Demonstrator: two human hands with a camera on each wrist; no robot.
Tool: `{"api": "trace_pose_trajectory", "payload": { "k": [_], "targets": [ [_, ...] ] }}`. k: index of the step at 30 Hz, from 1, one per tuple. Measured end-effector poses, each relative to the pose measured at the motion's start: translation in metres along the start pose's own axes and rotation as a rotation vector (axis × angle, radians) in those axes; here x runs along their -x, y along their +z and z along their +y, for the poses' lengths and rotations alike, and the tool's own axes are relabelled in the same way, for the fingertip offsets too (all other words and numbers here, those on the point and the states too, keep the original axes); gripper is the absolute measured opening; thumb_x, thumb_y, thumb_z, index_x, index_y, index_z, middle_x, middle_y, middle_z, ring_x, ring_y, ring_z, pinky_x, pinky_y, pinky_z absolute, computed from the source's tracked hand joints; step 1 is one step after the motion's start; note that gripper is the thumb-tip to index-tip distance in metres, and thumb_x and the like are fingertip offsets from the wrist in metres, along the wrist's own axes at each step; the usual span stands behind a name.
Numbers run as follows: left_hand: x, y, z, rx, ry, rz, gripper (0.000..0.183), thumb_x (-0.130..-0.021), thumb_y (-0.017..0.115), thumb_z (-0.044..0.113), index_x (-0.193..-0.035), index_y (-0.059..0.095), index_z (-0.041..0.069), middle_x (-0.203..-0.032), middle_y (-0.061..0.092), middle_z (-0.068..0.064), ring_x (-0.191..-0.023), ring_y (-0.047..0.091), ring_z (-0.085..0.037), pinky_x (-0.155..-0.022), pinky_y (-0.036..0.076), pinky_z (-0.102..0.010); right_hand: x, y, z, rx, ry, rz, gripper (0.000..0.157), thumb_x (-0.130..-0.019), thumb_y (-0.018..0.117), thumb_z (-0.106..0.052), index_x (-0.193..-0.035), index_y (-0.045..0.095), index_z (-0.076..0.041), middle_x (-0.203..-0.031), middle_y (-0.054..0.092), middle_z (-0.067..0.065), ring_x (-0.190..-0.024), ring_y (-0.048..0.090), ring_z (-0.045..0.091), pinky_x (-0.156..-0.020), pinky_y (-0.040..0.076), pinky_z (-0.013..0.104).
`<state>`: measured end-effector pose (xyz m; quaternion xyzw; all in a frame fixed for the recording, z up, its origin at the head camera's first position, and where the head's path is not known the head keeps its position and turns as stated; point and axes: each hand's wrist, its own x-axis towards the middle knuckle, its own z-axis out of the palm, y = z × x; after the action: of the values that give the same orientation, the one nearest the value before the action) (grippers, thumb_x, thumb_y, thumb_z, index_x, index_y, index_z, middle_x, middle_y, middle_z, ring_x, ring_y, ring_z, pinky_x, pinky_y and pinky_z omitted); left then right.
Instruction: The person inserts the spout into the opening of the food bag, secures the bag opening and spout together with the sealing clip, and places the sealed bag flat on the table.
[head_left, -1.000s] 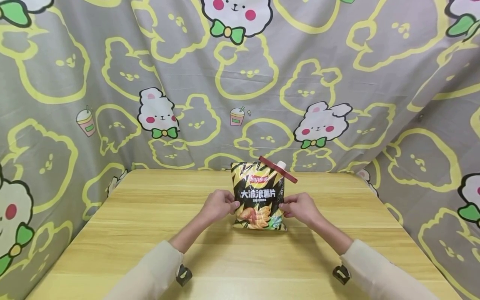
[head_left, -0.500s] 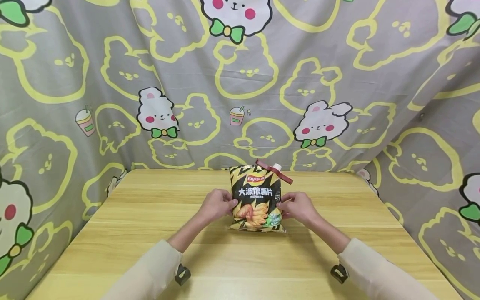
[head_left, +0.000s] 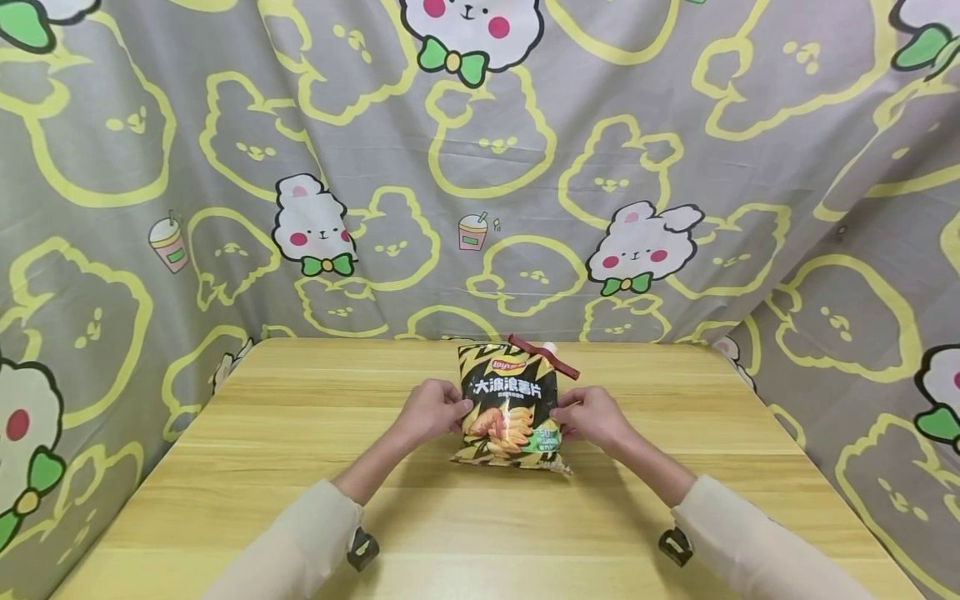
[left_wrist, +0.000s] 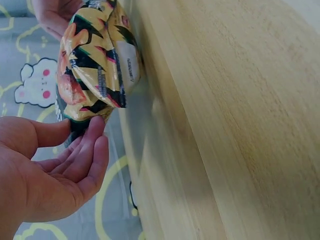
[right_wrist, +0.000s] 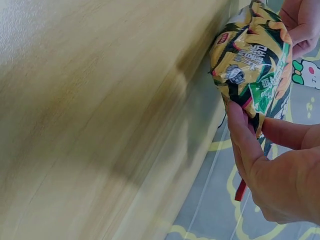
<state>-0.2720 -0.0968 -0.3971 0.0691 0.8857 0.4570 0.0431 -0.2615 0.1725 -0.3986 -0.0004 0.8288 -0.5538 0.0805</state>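
Note:
A black and yellow bag of potato chips leans back over the middle of the table, its printed front towards me. My left hand pinches its left edge. At the opposite edge, my right hand grips it between thumb and fingers. Across the bag's upper right corner runs a dark red bag clip with a white spout cap. In the left wrist view, the bag's lower end bulges above the thumb and fingertips. The right wrist view shows its crimped side and a green label.
The wooden table reaches back to a grey curtain with cartoon bears, which also closes in the left and right sides. Black wrist straps sit below both cream sleeves.
The bag's top, with the clip, has tilted back and sunk lower, while its bottom edge has come slightly towards me. Both hands keep their hold and have barely moved.

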Motion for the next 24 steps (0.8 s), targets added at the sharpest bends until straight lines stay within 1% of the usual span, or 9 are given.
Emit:
{"api": "trace_pose_trajectory", "payload": {
  "k": [6, 10, 18, 24],
  "targets": [
    [-0.002, 0.0, -0.001, -0.012, 0.007, 0.001, 0.02, -0.097, 0.069, 0.017, -0.082, 0.068, 0.004, -0.07, 0.071, -0.011, -0.067, 0.074, -0.032, -0.053, 0.05, -0.027, -0.003, 0.001, 0.001, 0.003, 0.015, -0.004, 0.032, -0.092, 0.067, -0.001, -0.117, 0.061, 0.017, -0.091, 0.071, 0.021, -0.066, 0.067, 0.018, -0.073, 0.063, 0.044],
    [-0.002, 0.0, -0.002, -0.022, 0.009, -0.004, 0.021, -0.098, 0.068, 0.018, -0.083, 0.069, 0.003, -0.072, 0.072, -0.012, -0.067, 0.074, -0.031, -0.053, 0.049, -0.026, -0.005, 0.001, 0.002, 0.005, 0.023, -0.02, 0.034, -0.093, 0.066, -0.002, -0.121, 0.06, 0.017, -0.096, 0.071, 0.022, -0.068, 0.067, 0.019, -0.073, 0.063, 0.043],
    [-0.001, 0.001, -0.006, -0.03, -0.002, -0.02, 0.019, -0.098, 0.067, 0.017, -0.086, 0.069, 0.003, -0.073, 0.072, -0.009, -0.069, 0.074, -0.029, -0.058, 0.055, -0.028, -0.005, 0.0, 0.004, 0.003, 0.046, -0.077, 0.039, -0.093, 0.065, -0.001, -0.125, 0.057, 0.018, -0.104, 0.072, 0.024, -0.073, 0.068, 0.021, -0.076, 0.062, 0.044],
    [-0.001, 0.001, -0.01, -0.041, -0.005, -0.038, 0.021, -0.099, 0.065, 0.018, -0.084, 0.068, 0.004, -0.072, 0.071, -0.008, -0.068, 0.074, -0.026, -0.061, 0.057, -0.029, -0.005, 0.0, 0.004, 0.007, 0.036, -0.116, 0.042, -0.094, 0.064, -0.003, -0.128, 0.054, 0.02, -0.108, 0.07, 0.025, -0.076, 0.067, 0.021, -0.077, 0.062, 0.044]
  ]
}}
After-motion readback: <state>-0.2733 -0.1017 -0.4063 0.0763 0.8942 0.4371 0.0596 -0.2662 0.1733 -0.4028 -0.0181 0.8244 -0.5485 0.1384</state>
